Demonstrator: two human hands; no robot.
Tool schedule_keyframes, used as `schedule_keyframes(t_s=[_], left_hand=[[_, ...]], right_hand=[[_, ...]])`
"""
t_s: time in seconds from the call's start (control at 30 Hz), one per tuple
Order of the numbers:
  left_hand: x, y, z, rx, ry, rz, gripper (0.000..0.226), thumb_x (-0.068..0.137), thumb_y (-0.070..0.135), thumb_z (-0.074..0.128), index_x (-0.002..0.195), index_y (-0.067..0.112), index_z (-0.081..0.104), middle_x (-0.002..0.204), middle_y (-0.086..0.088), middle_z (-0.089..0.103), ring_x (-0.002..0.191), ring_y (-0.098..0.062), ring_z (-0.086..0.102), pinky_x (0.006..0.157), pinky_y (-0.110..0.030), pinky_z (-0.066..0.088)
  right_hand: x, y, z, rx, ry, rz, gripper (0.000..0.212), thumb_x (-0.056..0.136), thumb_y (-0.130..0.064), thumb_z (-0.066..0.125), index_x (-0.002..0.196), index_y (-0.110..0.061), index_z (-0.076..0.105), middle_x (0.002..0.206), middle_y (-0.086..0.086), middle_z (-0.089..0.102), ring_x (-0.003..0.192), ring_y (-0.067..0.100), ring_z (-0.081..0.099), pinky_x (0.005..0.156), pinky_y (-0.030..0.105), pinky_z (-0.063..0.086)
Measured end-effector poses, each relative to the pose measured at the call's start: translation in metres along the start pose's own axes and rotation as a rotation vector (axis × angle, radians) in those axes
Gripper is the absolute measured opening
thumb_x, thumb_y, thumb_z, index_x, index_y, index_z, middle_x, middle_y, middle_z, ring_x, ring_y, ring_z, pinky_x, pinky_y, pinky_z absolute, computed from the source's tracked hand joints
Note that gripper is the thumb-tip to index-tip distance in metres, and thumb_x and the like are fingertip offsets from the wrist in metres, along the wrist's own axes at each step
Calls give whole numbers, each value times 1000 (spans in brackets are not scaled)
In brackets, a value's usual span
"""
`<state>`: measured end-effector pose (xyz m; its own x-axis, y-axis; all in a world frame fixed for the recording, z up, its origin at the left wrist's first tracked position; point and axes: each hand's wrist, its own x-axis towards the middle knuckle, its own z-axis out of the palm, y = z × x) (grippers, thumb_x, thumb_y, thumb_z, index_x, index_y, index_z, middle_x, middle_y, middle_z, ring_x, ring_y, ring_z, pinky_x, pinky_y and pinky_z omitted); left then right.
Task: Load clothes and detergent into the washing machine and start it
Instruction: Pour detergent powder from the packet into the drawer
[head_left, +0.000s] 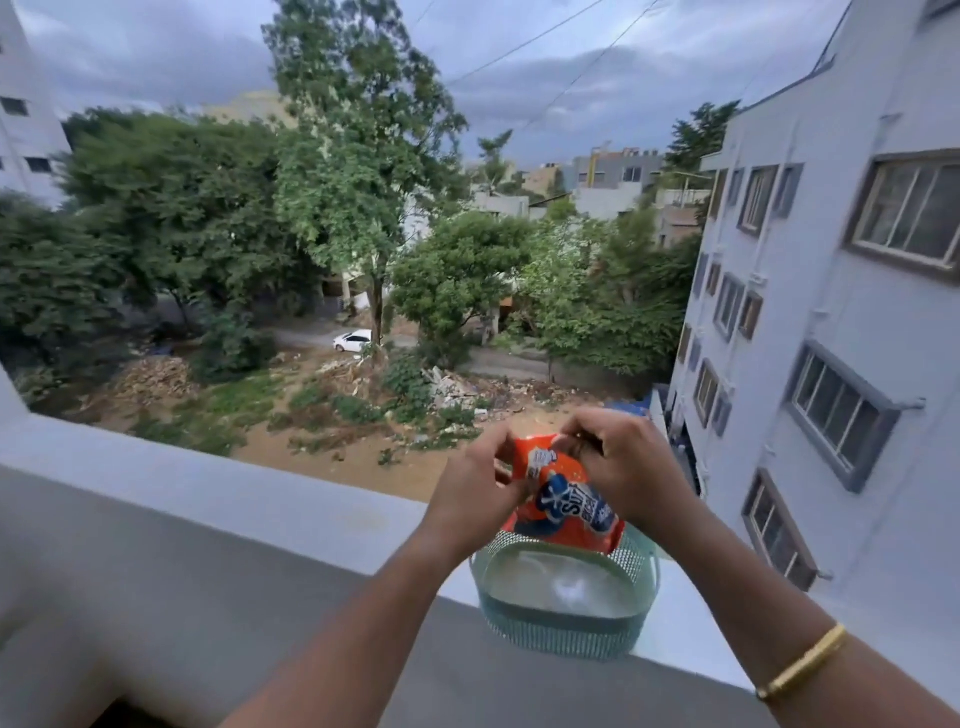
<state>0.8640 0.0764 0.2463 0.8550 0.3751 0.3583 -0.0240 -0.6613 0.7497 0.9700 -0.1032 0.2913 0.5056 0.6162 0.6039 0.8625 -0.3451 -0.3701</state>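
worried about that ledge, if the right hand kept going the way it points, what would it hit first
Probably the left hand, just past the orange detergent packet that the right hand pinches; depth is unclear.

Both forearms are reaching forward, converging; the left hand (475, 491) is curling its fingers closed; the right hand (618, 462) is pinching shut, wrist bent down.
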Motion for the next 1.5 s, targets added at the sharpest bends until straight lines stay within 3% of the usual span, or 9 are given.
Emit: schedule_keyframes(t_s=[0.27, 0.5, 0.6, 0.73, 0.93, 1.1, 1.23, 1.4, 1.5], left_hand=[[11, -24, 49, 270, -63, -49, 27, 85, 29, 78, 93, 34, 53, 91, 10, 75, 85, -13, 74, 72, -44, 63], [5, -40, 59, 575, -139, 12, 20, 87, 30, 70, 87, 30, 50, 97, 13, 62, 101, -20, 52, 86, -39, 50], [1, -38, 53, 591, -228, 0, 21, 84, 38, 72, 94, 33, 54, 107, 15, 61, 111, -18, 51, 94, -37, 49], [-13, -25, 42, 633, -376, 10, 19, 93, 38, 68, 111, 33, 66, 123, 14, 60, 129, -17, 47, 105, -39, 47], [-34, -2, 24, 710, -533, 22, 46, 101, 8, 52, 135, 35, 68, 141, 6, 58, 136, -27, 46, 112, -48, 40], [-62, -3, 3, 585, -356, -33, 35, 104, 23, 54, 136, 33, 63, 142, 5, 63, 136, -27, 52, 114, -48, 44], [-96, -15, -43, 513, -188, -92, 36, 103, 24, 58, 139, 30, 62, 141, 7, 66, 134, -22, 56, 114, -46, 49], [-163, -34, -121, 449, 86, -256, 7, 101, 32, 68, 108, 30, 70, 103, 10, 78, 100, -14, 73, 90, -37, 60], [-226, -46, -168, 413, 204, -412, 16, 106, 41, 66, 104, 26, 72, 88, 4, 80, 92, -21, 76, 84, -38, 59]], right_hand=[[-26, 54, 34, -70, -144, 82, 13, 101, -32, 68, 97, -21, 72, 91, -5, 75, 77, 11, 68, 72, 36, 63], [-48, 62, 54, -68, -257, 75, 17, 100, -43, 65, 96, -26, 68, 93, -2, 75, 85, 22, 69, 75, 45, 57], [-55, 55, 47, -39, -352, 90, 17, 100, -48, 63, 99, -31, 64, 97, -7, 71, 89, 17, 63, 81, 40, 54], [-67, 46, 34, -30, -484, 44, 25, 97, -55, 64, 101, -30, 66, 93, -14, 56, 81, 4, 46, 73, 28, 39], [-77, 34, 19, -16, -627, 60, 36, 90, -64, 67, 104, -30, 70, 94, -12, 65, 80, -4, 52, 71, 16, 39], [-67, 15, 24, -14, -495, 38, 52, 85, -84, 46, 104, -40, 66, 102, -23, 57, 102, -2, 54, 95, 24, 46], [-43, -25, 54, 64, -421, -35, 38, 92, -72, 58, 108, -39, 68, 109, -22, 58, 102, 3, 62, 95, 35, 54], [-31, -92, 91, 79, -384, -116, 25, 97, -59, 62, 114, -41, 68, 117, -12, 55, 110, 23, 61, 99, 46, 50], [-38, -147, 118, 146, -389, -203, 18, 96, -45, 71, 112, -36, 72, 118, -8, 56, 112, 27, 61, 102, 47, 49]])
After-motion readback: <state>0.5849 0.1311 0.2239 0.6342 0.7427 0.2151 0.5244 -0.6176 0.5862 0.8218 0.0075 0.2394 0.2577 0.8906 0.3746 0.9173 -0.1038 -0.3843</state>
